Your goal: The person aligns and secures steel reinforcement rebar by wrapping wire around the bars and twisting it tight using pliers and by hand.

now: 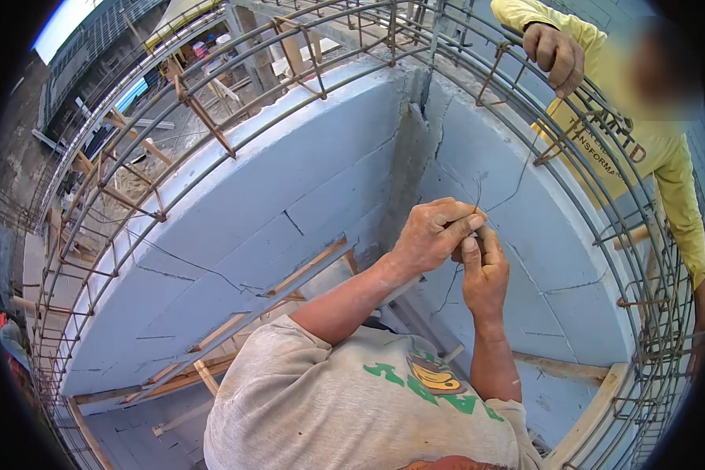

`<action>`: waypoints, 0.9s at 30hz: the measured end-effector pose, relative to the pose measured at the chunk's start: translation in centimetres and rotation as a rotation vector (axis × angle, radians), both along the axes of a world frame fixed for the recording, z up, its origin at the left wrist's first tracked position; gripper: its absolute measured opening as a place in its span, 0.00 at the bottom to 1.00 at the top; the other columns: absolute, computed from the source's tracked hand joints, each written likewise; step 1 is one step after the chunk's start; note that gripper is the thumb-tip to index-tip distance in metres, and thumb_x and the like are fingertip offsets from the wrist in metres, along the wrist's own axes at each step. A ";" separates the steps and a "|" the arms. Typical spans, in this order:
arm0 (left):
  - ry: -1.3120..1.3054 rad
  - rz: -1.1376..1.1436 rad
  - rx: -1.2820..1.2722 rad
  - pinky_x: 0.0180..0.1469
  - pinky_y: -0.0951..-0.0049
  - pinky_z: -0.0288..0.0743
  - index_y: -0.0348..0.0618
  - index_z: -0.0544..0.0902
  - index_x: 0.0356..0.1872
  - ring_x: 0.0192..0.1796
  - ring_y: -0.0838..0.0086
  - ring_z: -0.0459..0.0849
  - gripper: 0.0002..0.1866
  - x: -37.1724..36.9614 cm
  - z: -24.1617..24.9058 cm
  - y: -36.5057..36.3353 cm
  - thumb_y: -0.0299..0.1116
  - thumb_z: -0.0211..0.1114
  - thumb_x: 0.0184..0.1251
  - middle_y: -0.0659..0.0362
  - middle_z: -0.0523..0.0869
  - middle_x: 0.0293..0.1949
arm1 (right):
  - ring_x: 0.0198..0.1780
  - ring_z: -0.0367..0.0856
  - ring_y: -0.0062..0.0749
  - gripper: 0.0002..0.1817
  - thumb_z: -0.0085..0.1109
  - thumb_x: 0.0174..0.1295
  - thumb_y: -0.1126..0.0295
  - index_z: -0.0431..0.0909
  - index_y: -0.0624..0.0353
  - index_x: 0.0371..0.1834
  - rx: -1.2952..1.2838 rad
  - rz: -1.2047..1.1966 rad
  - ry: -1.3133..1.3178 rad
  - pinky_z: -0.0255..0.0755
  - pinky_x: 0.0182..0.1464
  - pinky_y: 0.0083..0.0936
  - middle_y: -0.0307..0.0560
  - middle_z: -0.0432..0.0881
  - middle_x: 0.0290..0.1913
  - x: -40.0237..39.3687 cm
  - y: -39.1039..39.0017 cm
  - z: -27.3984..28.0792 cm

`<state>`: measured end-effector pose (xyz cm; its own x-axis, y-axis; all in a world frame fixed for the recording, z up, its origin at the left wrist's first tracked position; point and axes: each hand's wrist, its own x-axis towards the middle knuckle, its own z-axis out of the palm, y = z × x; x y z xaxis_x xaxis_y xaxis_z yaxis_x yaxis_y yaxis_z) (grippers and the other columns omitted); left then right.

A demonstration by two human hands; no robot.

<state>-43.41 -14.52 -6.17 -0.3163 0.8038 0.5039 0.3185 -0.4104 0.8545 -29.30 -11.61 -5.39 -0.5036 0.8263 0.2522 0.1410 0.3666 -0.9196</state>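
Observation:
My left hand and my right hand meet in front of my chest, at the inner corner of the block walls. Both are closed, fingertips pinched together around thin dark tie wire. A few short wire ends stick up above my fingers. One long strand curves off to the upper right, and another bent strand hangs below my hands. How the wire runs between my fingertips is hidden.
Grey block walls curve around me, topped by rebar cages. Another person in a yellow shirt stands beyond the right wall, a hand on the rebar. Below are timber pieces. A loose wire crosses the left wall.

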 end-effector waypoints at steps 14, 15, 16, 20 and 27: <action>-0.166 -0.251 -0.210 0.29 0.79 0.75 0.36 0.83 0.35 0.27 0.82 0.79 0.15 9.6 1.8 1.9 0.40 0.64 0.73 0.62 0.82 0.23 | 0.31 0.80 0.29 0.11 0.50 0.74 0.68 0.80 0.64 0.47 0.268 -0.412 0.049 0.73 0.34 0.29 0.48 0.85 0.35 9.6 -1.9 -2.3; -0.153 -0.254 -0.224 0.29 0.79 0.75 0.36 0.83 0.35 0.26 0.82 0.79 0.15 10.3 1.8 1.9 0.40 0.63 0.73 0.62 0.81 0.22 | 0.31 0.80 0.29 0.11 0.50 0.74 0.68 0.80 0.64 0.47 0.256 -0.430 0.051 0.72 0.34 0.29 0.48 0.84 0.34 10.3 -2.1 -2.6; -0.220 -0.280 -0.227 0.29 0.79 0.75 0.36 0.82 0.35 0.26 0.82 0.79 0.15 11.0 1.6 2.0 0.41 0.63 0.73 0.62 0.81 0.22 | 0.31 0.79 0.29 0.11 0.50 0.74 0.68 0.80 0.64 0.46 0.283 -0.445 0.065 0.72 0.34 0.29 0.48 0.84 0.34 10.8 -2.2 -2.8; -0.454 -0.352 -0.210 0.31 0.78 0.75 0.35 0.82 0.34 0.26 0.81 0.79 0.17 12.7 0.6 2.1 0.42 0.62 0.74 0.61 0.81 0.22 | 0.31 0.79 0.29 0.11 0.50 0.74 0.68 0.80 0.64 0.46 0.312 -0.472 0.080 0.72 0.34 0.29 0.48 0.84 0.33 11.9 -2.2 -2.9; -0.468 -0.525 -0.332 0.32 0.76 0.75 0.35 0.82 0.35 0.27 0.79 0.80 0.17 13.1 -0.7 2.7 0.42 0.61 0.74 0.59 0.83 0.25 | 0.27 0.76 0.25 0.13 0.49 0.75 0.66 0.79 0.64 0.46 0.170 -0.541 0.032 0.69 0.30 0.26 0.46 0.81 0.30 13.1 -3.5 -5.1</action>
